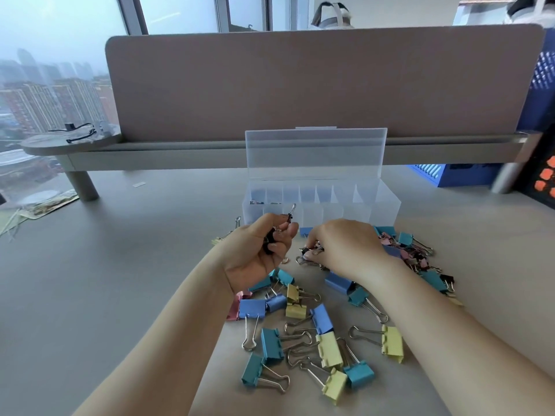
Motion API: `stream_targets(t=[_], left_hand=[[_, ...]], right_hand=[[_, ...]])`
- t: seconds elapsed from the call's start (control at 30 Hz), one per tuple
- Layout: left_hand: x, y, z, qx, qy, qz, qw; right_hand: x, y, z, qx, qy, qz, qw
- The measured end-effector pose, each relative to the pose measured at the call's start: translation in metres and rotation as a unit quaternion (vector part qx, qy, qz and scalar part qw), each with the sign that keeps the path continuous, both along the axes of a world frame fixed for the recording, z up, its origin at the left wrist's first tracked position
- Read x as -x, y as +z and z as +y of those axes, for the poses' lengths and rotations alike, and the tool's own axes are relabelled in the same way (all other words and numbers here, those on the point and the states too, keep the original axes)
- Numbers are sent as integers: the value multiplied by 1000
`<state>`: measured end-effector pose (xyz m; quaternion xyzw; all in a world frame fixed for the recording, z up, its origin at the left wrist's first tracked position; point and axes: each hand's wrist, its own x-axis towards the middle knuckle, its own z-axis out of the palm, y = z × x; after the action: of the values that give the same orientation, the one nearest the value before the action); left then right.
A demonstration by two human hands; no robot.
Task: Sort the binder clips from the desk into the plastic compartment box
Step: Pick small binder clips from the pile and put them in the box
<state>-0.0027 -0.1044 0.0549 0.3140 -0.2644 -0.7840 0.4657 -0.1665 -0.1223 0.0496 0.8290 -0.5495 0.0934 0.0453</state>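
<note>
Soft, even daylight came thru the windows (pixel 60 31) at upper left, sky hazy. Shadows on the desk (pixel 120 265) were faint. The binder clips (pixel 329 349) looked sharp; wide-angle lens bowed the divider panel (pixel 300 85), right edge smeared w/ blur.

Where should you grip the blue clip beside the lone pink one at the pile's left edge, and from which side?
By its wire handles, pinched from the near side. The blue clip lies flat, its body hemmed in by the pink clip and a smaller blue clip, while the handles point toward the person over bare desk.
</note>
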Motion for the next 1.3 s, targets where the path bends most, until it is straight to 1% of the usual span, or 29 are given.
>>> stream_targets(t=[0.2, 0.23, 0.27, 0.3, 0.33, 0.37, 0.4, 0.43, 0.47, 0.5, 0.53, 0.57, 0.6, 0.63, 0.67, 0.7, 0.73, 0.77, 0.8, 0.9, 1.0, 1.03, 1.07, 1.1, 1.17, 1.2, 1.23, 1.27, 1.3], left_hand=[[-2, 1, -7, -30, 49, -1, 998], [-2, 1, -8, -32, 50, 1, 998], [-1, 1, -10, -32, 50, 4, 998], [0, 1, -11, -30, 49, 7, 998], [0, 1, -11, -25, 46, 9, 999], [1, 1, -12, -19, 41, 10, 999], [2, 1, -12, -13, 37, 9, 999], [3, 1, -12, -12, 35, 9, 999], [3, 0, -12, -13, 33, 11, 999], [3, 0, -12, -14, 31, 13, 999], [3, 0, -12, -17, 30, 16, 999], [3, -1, -12, -22, 29, 19, 999], [2, -1, -12, -28, 27, 24, 999], [2, 0, -12, -33, 20, 28, 999], [2, 0, -11, -38, 11, 32, 999], [2, 1, -11, -42, 2, 34, 999], [3, 1, -11, -46, -4, 35, 998], [3, 1, -11, -50, -7, 32, 998], [3, 1, -11, -54, -9, 25, 998], [7, 0, -11, -60, 1, -4, 998], [10, -3, -11, -34, 41, -53, 997], [11, -4, -11, -19, 54, -76, 995], [12, -4, -10, 1, 66, -105, 992], [13, -3, -9, 28, 75, -140, 987], [14, -1, -8, 85, 89, -237, 964], [16, 1, -7, 112, 91, -302, 942], [18, 1, -6, 143, 91, -377, 911], [20, -1, -6, 177, 90, -454, 869], [22, -4, -6, 213, 88, -521, 822]], right_hand=[[1, -5, -2, 21, 3, -6, 1000], [1, -5, -3, 13, 0, -39, 999], [2, -4, -4, -4, -6, -102, 995], [3, -2, -6, -27, -13, -182, 983], [4, 0, -8, -55, -22, -272, 960], [6, 3, -11, -89, -34, -370, 924], [9, 7, -12, -134, -47, -468, 872], [12, 10, -14, -190, -57, -557, 807], [15, 12, -14, -247, -59, -633, 732], [17, 15, -14, -297, -56, -691, 657], [19, 15, -15, -334, -49, -732, 592], [20, 15, -15, -359, -42, -761, 539], [20, 15, -15, -375, -36, -782, 497], [21, 14, -15, -384, -31, -796, 466], [22, 13, -16, -386, -27, -807, 446], [23, 12, -16, -384, -27, -813, 437], [24, 12, -16, -380, -32, -816, 435], [24, 13, -16, -377, -38, -813, 442], [25, 13, -16, -376, -43, -806, 455], [26, 15, -15, -378, -61, -771, 508], [28, 17, -15, -379, -96, -740, 547], [27, 19, -15, -373, -103, -724, 571], [27, 20, -15, -361, -104, -700, 607], [26, 22, -14, -340, -99, -668, 655], [24, 25, -11, -269, -72, -564, 777], [24, 25, -10, -225, -57, -494, 838], [24, 24, -10, -184, -43, -422, 886], [25, 22, -10, -157, -31, -360, 919], [26, 19, -12, -146, -26, -307, 940]])
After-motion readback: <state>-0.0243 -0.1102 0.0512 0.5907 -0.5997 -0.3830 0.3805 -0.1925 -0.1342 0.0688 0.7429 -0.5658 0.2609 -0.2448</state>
